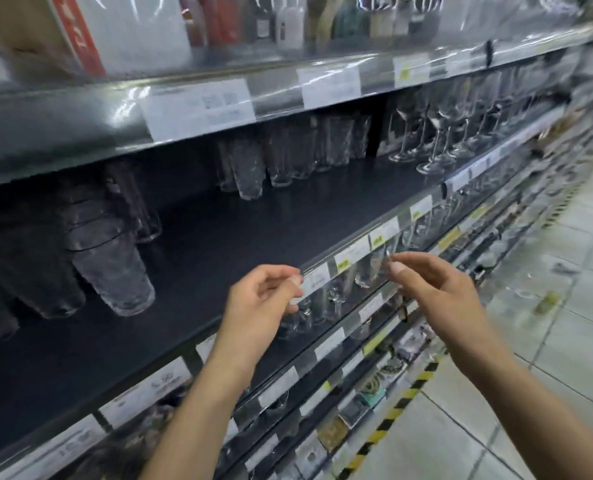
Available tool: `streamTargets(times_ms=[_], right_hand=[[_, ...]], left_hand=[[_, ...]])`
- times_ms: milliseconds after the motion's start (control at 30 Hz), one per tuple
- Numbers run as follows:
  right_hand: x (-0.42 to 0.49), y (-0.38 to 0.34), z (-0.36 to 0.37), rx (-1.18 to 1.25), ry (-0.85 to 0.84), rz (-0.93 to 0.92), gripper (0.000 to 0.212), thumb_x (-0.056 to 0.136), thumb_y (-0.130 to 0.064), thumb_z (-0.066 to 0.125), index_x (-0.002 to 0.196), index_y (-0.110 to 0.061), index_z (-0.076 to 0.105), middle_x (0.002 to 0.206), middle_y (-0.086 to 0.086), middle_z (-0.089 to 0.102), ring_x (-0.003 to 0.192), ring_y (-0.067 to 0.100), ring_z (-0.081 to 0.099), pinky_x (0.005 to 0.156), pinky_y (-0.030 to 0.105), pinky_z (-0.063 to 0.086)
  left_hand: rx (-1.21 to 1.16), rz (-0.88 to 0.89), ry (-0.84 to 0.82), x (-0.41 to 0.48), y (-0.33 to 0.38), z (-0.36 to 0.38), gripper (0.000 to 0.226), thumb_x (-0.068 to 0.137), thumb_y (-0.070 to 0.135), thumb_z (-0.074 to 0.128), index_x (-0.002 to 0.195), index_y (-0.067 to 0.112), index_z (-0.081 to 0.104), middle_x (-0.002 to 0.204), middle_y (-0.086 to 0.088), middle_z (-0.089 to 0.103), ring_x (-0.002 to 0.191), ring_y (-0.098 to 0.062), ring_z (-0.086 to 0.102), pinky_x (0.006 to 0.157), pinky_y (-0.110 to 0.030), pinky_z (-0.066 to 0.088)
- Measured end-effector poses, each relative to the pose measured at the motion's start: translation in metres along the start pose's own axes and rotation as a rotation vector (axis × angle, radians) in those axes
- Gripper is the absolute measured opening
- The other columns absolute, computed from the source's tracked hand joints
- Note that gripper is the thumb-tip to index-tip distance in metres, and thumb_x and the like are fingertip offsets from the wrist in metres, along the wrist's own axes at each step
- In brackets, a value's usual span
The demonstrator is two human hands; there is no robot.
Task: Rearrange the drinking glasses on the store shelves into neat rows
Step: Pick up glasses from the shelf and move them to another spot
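Where the two forearms reach in from below, the nearest drinking glasses are small clear ones (326, 299) on the lower tier, seen blurred through the transparent label strip (350, 254) directly beyond both hands. Up and to the left of the left hand (263, 303), on the dark shelf (253, 237), stands a nested stack of textured tumblers (115, 268), clear with a dimpled surface, and darker-looking stacks crowd just beside it further left. Farther back, above the left hand, a tight cluster of tall clear tumblers (250, 168) sits near the rear of the shelf. Beyond the right hand (437, 292), up and to the right, stemmed wine glasses (437, 143) stand upright in rows running away along the shelf. A broad bare stretch of shelf separates these groups from the hands.

The left hand hovers at the shelf's front edge with its fingers loosely curled and the thumb close to the fingertips, and it holds nothing. Its fingertips overlap a white price label, though blur hides whether they touch it. The right hand is raised near the strip, well apart from the left, forefinger extended over the thumb so the tips almost meet. No object shows between them and the other fingers hang relaxed.
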State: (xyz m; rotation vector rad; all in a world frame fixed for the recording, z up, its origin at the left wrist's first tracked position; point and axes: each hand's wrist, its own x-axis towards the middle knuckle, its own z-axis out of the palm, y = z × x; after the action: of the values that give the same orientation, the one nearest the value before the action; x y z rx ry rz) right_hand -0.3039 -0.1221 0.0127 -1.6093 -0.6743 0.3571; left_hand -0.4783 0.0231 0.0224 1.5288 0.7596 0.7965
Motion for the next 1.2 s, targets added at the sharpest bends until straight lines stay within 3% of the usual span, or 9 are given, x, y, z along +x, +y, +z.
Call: streamTargets(times_ms=[200, 400, 567, 767, 867, 967, 1033, 1133, 1200], right_hand=[[0.097, 0.027, -0.074, 0.016, -0.044, 0.016, 0.011, 0.09, -0.034, 0.069, 0.1, -0.031, 0.072, 0.098, -0.014, 0.074, 0.093, 0.002, 0.068, 0.08, 0.031, 0.056], [0.202, 0.042, -0.131, -0.032, -0.185, -0.04, 0.011, 0.09, -0.033, 0.068, 0.1, -0.03, 0.071, 0.094, -0.017, 0.073, 0.088, -0.005, 0.066, 0.068, 0.008, 0.048], [0.284, 0.048, -0.144, -0.051, -0.222, -0.037, 0.011, 0.089, -0.033, 0.069, 0.1, -0.029, 0.07, 0.096, -0.013, 0.073, 0.092, 0.002, 0.067, 0.082, 0.025, 0.052], [0.38, 0.058, -0.113, -0.027, -0.241, -0.037, 0.023, 0.087, -0.034, 0.072, 0.108, -0.025, 0.066, 0.098, -0.015, 0.067, 0.097, 0.003, 0.063, 0.085, 0.022, 0.046], [0.429, 0.07, -0.092, -0.072, -0.266, -0.029, 0.033, 0.086, -0.037, 0.072, 0.113, -0.022, 0.062, 0.096, -0.012, 0.063, 0.099, 0.012, 0.061, 0.09, 0.028, 0.048], [0.472, 0.086, -0.072, -0.098, -0.27, 0.014, 0.031, 0.083, -0.043, 0.072, 0.101, -0.021, 0.061, 0.093, -0.008, 0.065, 0.098, 0.017, 0.062, 0.088, 0.03, 0.048], [0.494, 0.097, -0.062, -0.109, -0.275, 0.022, 0.043, 0.078, -0.048, 0.071, 0.106, -0.017, 0.066, 0.1, -0.002, 0.071, 0.103, 0.022, 0.065, 0.092, 0.035, 0.05], [0.521, 0.105, -0.049, -0.131, -0.31, -0.002, 0.043, 0.084, -0.041, 0.07, 0.12, -0.018, 0.065, 0.113, 0.001, 0.07, 0.11, 0.022, 0.063, 0.098, 0.037, 0.049], [0.534, 0.106, -0.042, -0.137, -0.32, -0.045, 0.045, 0.088, -0.035, 0.069, 0.126, -0.014, 0.06, 0.118, 0.002, 0.068, 0.112, 0.02, 0.061, 0.095, 0.027, 0.047]], left_hand=[[0.0, 0.004, 0.055, 0.059, 0.004, 0.103, 0.008, 0.092, 0.012, 0.064, 0.095, 0.014, 0.071, 0.094, -0.003, 0.075, 0.09, -0.017, 0.071, 0.078, -0.034, 0.059], [-0.015, -0.009, 0.216, 0.131, 0.011, 0.192, 0.009, 0.092, 0.009, 0.063, 0.095, 0.014, 0.07, 0.093, -0.003, 0.074, 0.087, -0.015, 0.072, 0.075, -0.031, 0.059], [-0.011, -0.024, 0.29, 0.186, 0.019, 0.238, 0.009, 0.091, 0.012, 0.065, 0.099, 0.016, 0.067, 0.097, -0.006, 0.073, 0.089, -0.015, 0.071, 0.079, -0.032, 0.06], [-0.007, -0.091, 0.351, 0.273, 0.005, 0.275, 0.026, 0.086, 0.029, 0.073, 0.107, 0.021, 0.06, 0.104, -0.001, 0.069, 0.091, -0.013, 0.068, 0.094, -0.038, 0.055], [0.024, -0.108, 0.405, 0.322, -0.01, 0.289, 0.037, 0.082, 0.032, 0.077, 0.11, 0.021, 0.055, 0.112, -0.002, 0.067, 0.1, -0.016, 0.065, 0.098, -0.041, 0.051], [0.086, -0.128, 0.47, 0.36, -0.023, 0.299, 0.048, 0.082, 0.033, 0.076, 0.121, 0.017, 0.053, 0.119, -0.002, 0.064, 0.109, -0.018, 0.061, 0.1, -0.034, 0.048], [0.141, -0.054, 0.531, 0.38, -0.028, 0.305, 0.048, 0.084, 0.028, 0.076, 0.123, 0.011, 0.053, 0.111, 0.001, 0.062, 0.108, -0.016, 0.059, 0.094, -0.027, 0.046], [0.235, 0.063, 0.578, 0.409, -0.033, 0.313, 0.024, 0.086, 0.022, 0.074, 0.102, 0.015, 0.057, 0.089, 0.011, 0.058, 0.091, -0.007, 0.058, 0.075, -0.016, 0.041], [0.252, 0.098, 0.59, 0.425, -0.036, 0.315, 0.02, 0.086, 0.022, 0.073, 0.099, 0.017, 0.059, 0.093, 0.009, 0.063, 0.087, -0.005, 0.06, 0.071, -0.007, 0.043]])
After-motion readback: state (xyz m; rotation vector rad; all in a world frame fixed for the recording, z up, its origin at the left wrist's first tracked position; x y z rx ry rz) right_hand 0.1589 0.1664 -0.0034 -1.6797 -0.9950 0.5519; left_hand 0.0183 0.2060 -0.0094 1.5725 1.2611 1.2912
